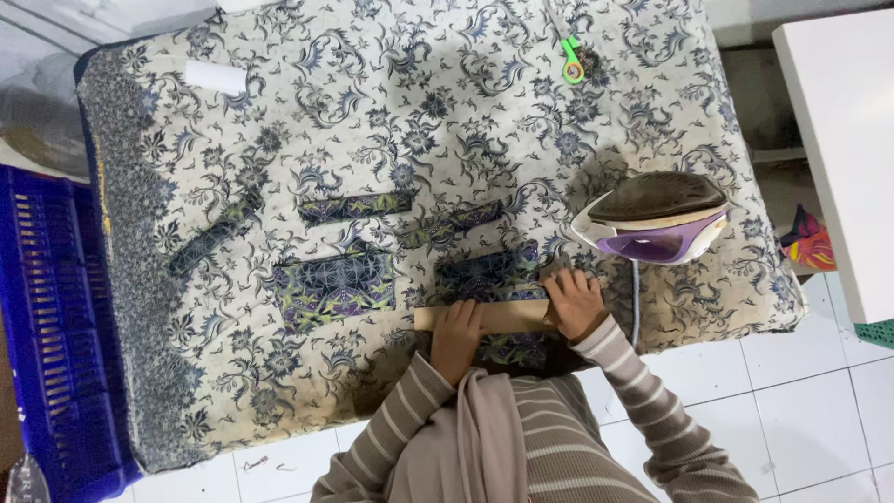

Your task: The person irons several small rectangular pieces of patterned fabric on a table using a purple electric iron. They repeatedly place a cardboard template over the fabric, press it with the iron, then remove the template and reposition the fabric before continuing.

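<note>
My left hand [456,333] presses flat on a tan cardboard strip [507,317] that lies across a dark patterned fabric piece [489,273] at the near edge of the padded table. My right hand [575,300] holds down the strip's right end and the cloth edge there. A purple and white iron [654,219] stands on its heel just beyond my right hand, its cord hanging off the near edge. A larger dark patterned piece [335,284] lies to the left. Three narrow strips [356,206], [456,224], [214,233] of the same fabric lie farther out.
The table wears a cream floral cover [391,102]. Green-handled scissors [570,58] lie at the far edge, a white block [215,77] at the far left. A blue plastic crate [47,326] stands left; a white table [843,140] right, over white floor tiles.
</note>
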